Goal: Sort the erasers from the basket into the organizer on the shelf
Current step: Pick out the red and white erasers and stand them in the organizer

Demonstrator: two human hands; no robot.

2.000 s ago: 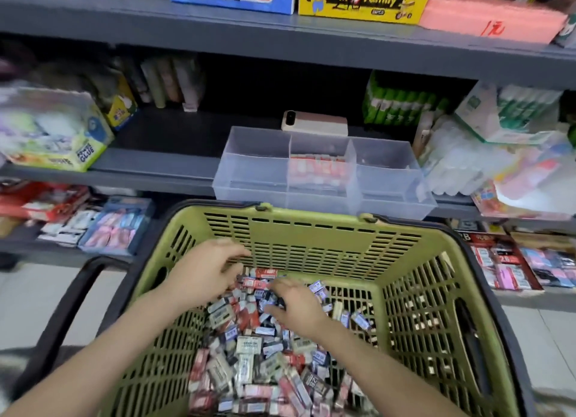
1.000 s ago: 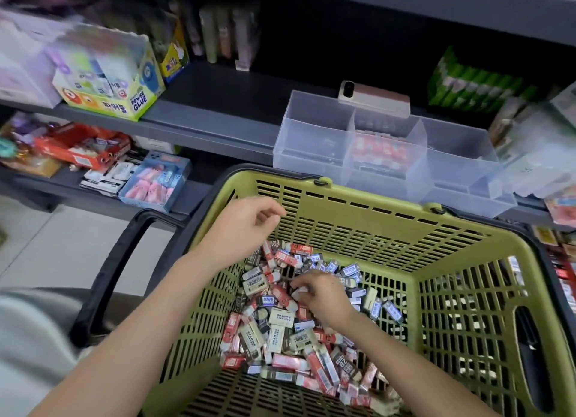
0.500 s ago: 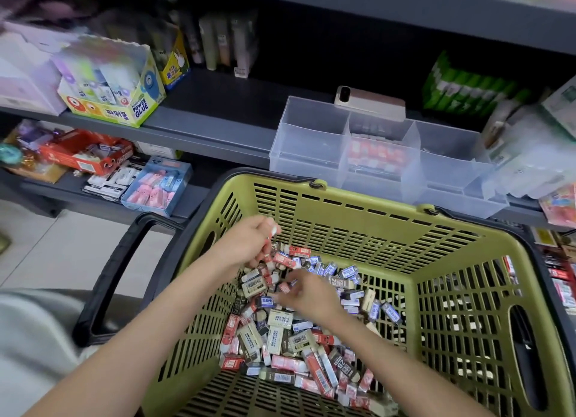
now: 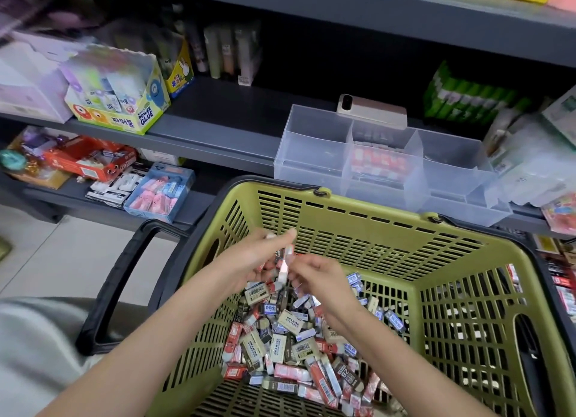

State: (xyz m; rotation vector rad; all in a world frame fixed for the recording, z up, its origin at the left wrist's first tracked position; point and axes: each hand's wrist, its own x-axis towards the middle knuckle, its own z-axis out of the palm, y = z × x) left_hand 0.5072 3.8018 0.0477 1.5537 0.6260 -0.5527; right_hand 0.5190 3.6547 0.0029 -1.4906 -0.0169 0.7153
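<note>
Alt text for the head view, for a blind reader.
Over a green basket of loose erasers, the left hand grips pink erasers and the right hand meets it. Behind, a clear shelf organizer holds red erasers in its middle compartment.

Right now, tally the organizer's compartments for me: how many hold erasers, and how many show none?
Compartments of the organizer holding erasers: 1 (middle compartment)
Compartments showing no erasers: 2 (left compartment, right compartment)
Total: 3
</note>
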